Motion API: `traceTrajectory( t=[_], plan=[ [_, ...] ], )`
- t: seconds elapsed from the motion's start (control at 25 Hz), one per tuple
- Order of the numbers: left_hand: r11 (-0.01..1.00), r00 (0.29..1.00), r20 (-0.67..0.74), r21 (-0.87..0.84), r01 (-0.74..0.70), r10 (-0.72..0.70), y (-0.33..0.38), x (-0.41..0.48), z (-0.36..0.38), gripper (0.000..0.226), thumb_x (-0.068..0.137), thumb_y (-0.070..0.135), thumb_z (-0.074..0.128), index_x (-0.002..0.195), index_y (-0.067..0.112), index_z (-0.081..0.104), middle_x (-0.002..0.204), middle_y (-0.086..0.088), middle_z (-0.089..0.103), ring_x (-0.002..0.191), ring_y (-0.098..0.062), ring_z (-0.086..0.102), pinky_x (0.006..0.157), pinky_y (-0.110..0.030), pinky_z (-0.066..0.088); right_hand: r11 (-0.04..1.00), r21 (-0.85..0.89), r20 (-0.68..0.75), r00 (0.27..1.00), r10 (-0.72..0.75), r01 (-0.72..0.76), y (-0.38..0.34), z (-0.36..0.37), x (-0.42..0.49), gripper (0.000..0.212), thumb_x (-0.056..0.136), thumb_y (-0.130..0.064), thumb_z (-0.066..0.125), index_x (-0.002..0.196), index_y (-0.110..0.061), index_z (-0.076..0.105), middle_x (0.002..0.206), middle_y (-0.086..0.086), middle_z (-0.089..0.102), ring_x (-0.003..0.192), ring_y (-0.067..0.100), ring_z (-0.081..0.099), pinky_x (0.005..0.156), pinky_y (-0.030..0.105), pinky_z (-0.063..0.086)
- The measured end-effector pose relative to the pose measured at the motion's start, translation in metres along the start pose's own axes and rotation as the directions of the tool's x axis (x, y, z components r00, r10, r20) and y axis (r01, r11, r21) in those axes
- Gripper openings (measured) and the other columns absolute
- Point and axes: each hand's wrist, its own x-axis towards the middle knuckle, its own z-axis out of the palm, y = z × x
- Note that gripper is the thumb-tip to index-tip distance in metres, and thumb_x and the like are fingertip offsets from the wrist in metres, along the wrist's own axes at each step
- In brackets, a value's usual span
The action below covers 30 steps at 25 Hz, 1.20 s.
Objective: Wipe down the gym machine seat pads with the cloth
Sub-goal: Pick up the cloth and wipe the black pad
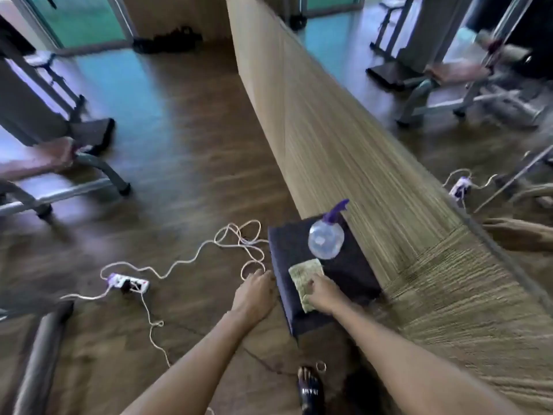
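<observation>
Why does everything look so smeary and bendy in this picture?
Head view: motion blur smears the whole frame, worst at the edges, like the bench and wooden wall; the spray bottle and cloth are soft too; the wide lens bends straight lines; bluish light glares on the floor.
</observation>
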Motion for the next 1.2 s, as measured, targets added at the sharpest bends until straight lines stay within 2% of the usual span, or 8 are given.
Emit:
traceTrajectory(
  t=[0.08,0.32,0.44,0.56,0.76,0.88,1.0,1.2],
  plan=[
    [0.997,0.999,0.028,0.081,-0.018,0.016,-0.004,0.030,0.033,0.035,0.090,0.022,0.049,0.125,0.019,0.053,0.127,-0.003,0.054,0.119,-0.029,0.050,0.091,-0.039,0.047,1.000,-0.009,-0.020,1.000,0.011,-0.011,0.018,0.020,0.039,0.042,0.079,-0.020,0.056,0.121,-0.014,0.051,0.132,0.012,0.050,0.122,0.034,0.049,0.097,0.036,0.044],
    [0.969,0.991,-0.046,0.219,-0.116,0.129,-0.047,0.121,0.129,0.055,0.084,0.012,0.056,0.138,0.014,0.050,0.148,-0.009,0.045,0.138,-0.032,0.041,0.112,-0.049,0.032,0.979,-0.203,-0.146,0.989,-0.024,-0.006,0.055,0.080,0.119,0.064,0.088,-0.028,0.058,0.145,-0.014,0.033,0.154,0.010,0.028,0.143,0.031,0.027,0.113,0.039,0.027],
    [0.943,0.970,-0.114,0.282,-0.175,0.214,-0.069,0.160,0.155,0.055,0.093,0.023,0.047,0.147,0.013,0.039,0.156,-0.011,0.034,0.145,-0.033,0.030,0.116,-0.053,0.022,0.963,-0.266,-0.268,0.957,-0.111,0.038,0.071,0.106,0.149,0.082,0.076,-0.036,0.073,0.144,-0.007,0.039,0.155,0.019,0.030,0.143,0.037,0.030,0.115,0.045,0.029],
    [0.918,0.962,-0.057,0.317,-0.238,0.269,-0.089,0.183,0.178,0.058,0.100,0.034,0.033,0.153,0.014,0.025,0.161,-0.008,0.021,0.149,-0.030,0.017,0.119,-0.052,0.020,0.960,-0.280,-0.318,0.941,-0.115,0.023,0.083,0.125,0.166,0.096,0.073,-0.051,0.066,0.151,-0.010,0.027,0.160,0.018,0.019,0.148,0.035,0.018,0.118,0.049,0.022],
    [0.934,0.970,-0.002,0.271,-0.234,0.244,-0.094,0.186,0.188,0.057,0.102,0.036,0.022,0.154,0.014,0.020,0.163,-0.006,0.016,0.151,-0.025,0.011,0.121,-0.048,0.020,0.940,-0.341,-0.339,0.931,-0.133,0.010,0.082,0.131,0.166,0.081,0.083,-0.048,0.049,0.149,-0.004,0.032,0.156,0.024,0.026,0.145,0.039,0.026,0.114,0.052,0.031],
    [0.940,0.972,0.011,0.254,-0.229,0.234,-0.091,0.185,0.183,0.058,0.101,0.035,0.024,0.154,0.013,0.022,0.162,-0.006,0.018,0.150,-0.027,0.014,0.119,-0.050,0.023,0.941,-0.336,-0.399,0.911,-0.104,-0.039,0.074,0.130,0.168,0.065,0.085,-0.025,0.056,0.143,-0.002,0.042,0.149,0.027,0.038,0.139,0.041,0.037,0.106,0.052,0.042],
    [0.946,0.975,0.029,0.237,-0.221,0.220,-0.089,0.184,0.181,0.059,0.100,0.035,0.021,0.154,0.013,0.022,0.162,-0.007,0.017,0.150,-0.028,0.012,0.119,-0.050,0.024,0.932,-0.353,-0.402,0.913,-0.076,-0.078,0.068,0.127,0.171,0.055,0.087,-0.007,0.039,0.142,0.000,0.043,0.147,0.025,0.042,0.135,0.041,0.042,0.103,0.051,0.045],
    [0.952,0.979,0.026,0.230,-0.202,0.202,-0.086,0.185,0.181,0.059,0.100,0.033,0.026,0.154,0.013,0.020,0.163,-0.006,0.015,0.151,-0.027,0.011,0.118,-0.051,0.027,0.942,-0.317,-0.428,0.903,-0.039,-0.110,0.068,0.125,0.172,0.058,0.087,-0.002,0.022,0.141,-0.003,0.044,0.147,0.017,0.044,0.137,0.035,0.043,0.100,0.049,0.048]
  ],
)
